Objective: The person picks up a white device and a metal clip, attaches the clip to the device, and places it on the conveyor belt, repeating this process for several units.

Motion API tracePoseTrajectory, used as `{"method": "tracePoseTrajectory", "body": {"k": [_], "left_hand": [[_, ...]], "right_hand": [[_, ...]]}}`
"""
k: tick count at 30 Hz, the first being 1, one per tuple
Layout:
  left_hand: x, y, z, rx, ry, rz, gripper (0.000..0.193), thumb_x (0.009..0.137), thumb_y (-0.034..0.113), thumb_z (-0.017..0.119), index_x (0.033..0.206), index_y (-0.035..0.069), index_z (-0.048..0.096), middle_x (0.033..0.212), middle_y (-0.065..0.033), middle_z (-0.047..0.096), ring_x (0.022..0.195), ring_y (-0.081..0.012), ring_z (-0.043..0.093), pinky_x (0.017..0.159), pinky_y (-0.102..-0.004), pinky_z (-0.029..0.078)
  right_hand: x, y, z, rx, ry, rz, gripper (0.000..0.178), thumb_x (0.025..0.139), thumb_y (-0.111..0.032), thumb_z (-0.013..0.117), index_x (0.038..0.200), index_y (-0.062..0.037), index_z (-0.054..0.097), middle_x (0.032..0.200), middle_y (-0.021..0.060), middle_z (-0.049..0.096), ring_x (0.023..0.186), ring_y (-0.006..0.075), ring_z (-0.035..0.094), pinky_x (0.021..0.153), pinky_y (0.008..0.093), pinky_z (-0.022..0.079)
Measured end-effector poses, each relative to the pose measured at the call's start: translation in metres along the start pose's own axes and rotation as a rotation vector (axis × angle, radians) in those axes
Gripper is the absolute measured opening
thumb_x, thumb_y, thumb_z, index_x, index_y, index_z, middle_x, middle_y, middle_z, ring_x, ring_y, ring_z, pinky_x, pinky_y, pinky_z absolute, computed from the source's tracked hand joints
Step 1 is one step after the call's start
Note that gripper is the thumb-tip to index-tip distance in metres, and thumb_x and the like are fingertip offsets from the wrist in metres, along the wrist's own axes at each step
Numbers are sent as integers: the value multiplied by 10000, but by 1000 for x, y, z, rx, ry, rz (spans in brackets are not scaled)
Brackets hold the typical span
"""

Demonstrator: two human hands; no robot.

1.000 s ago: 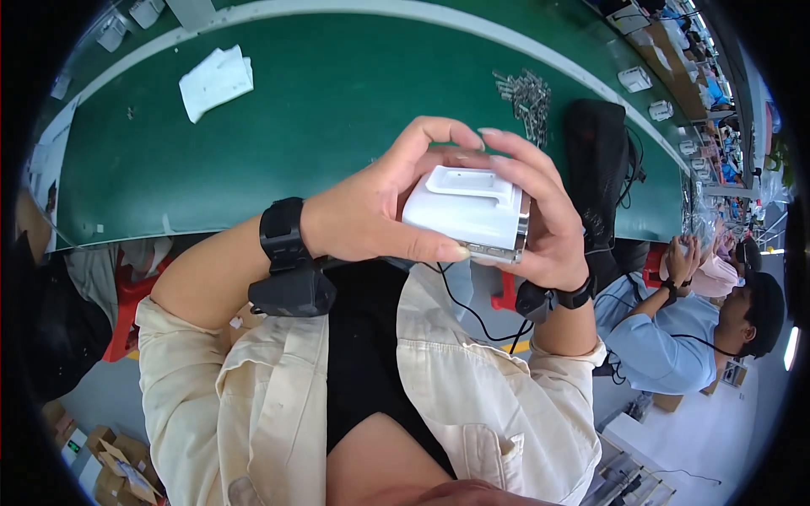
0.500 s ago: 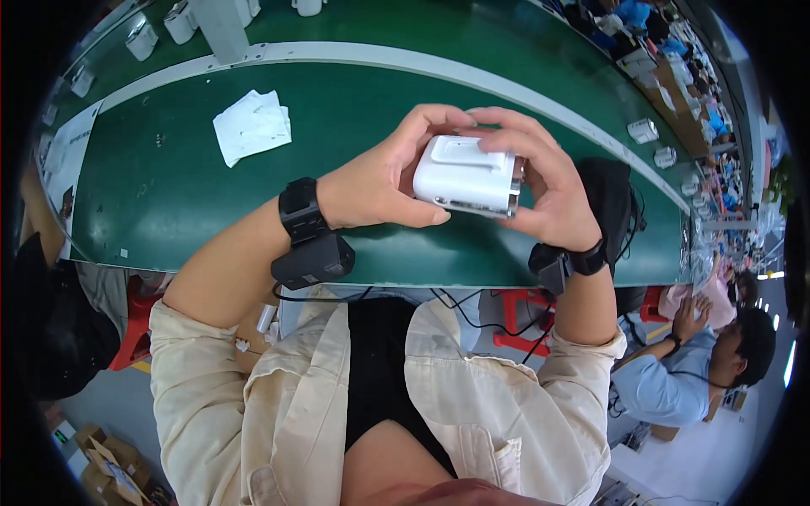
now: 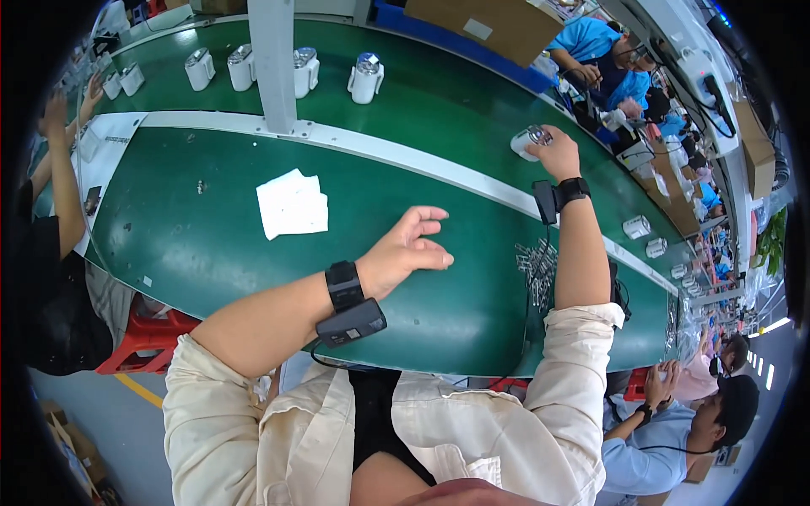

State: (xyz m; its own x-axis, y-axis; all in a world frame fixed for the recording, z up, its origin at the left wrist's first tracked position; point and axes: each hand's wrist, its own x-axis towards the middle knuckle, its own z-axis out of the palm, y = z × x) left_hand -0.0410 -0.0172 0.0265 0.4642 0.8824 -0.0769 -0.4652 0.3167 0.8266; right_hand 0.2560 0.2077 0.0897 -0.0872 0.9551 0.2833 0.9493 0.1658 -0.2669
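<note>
My right hand (image 3: 557, 153) reaches out past the white rail and grips a small white device (image 3: 525, 145) with a shiny, clear-looking end. It is over the green strip beyond the rail; whether the device touches that surface I cannot tell. My left hand (image 3: 409, 251) holds nothing and hovers above the green tabletop (image 3: 405, 320), fingers half curled and apart. A white cloth or paper (image 3: 293, 205) lies flat to the left of it. Nearer my right forearm is a pile of small metal parts (image 3: 537, 268), partly hidden by the arm.
The white rail (image 3: 422, 164) crosses the bench, with an upright post (image 3: 272, 67) at left. Several similar devices, one a white device (image 3: 365, 78), stand on the far green strip. A cardboard box (image 3: 481, 25) sits beyond. Co-workers, one a person in light blue (image 3: 654, 455), are at both sides.
Both hands were on the white device over the table. My left hand has let go, and my right has carried it away, beyond the rail. The view has tilted toward the far side.
</note>
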Motion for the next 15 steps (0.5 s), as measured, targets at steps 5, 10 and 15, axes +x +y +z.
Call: {"method": "tracePoseTrajectory", "body": {"k": [5,10,15], "left_hand": [[-7,7,-4,-19,20,-25,630,819,18,668,1363,70,354,1323,-158,346,1014,-188,561,893,-333,492],[-12,12,-6,10,49,-66,655,819,33,664,1378,82,327,1341,-175,323,951,-174,568,860,-325,494],[-19,20,-5,13,154,27,700,824,39,656,1398,89,258,1353,-187,303,907,-163,570,820,-322,492]], "right_hand": [[24,20,20,25,5,138,668,659,-365,760,1238,-67,609,1130,178,659,1072,329,614,947,391,469],[14,-66,14,-508,113,21,669,721,-387,739,1286,-73,568,1204,185,607,1215,351,506,1010,449,412],[41,-189,70,325,6,-363,846,750,-402,766,1389,29,417,1370,240,481,1300,374,426,1076,441,354]]}}
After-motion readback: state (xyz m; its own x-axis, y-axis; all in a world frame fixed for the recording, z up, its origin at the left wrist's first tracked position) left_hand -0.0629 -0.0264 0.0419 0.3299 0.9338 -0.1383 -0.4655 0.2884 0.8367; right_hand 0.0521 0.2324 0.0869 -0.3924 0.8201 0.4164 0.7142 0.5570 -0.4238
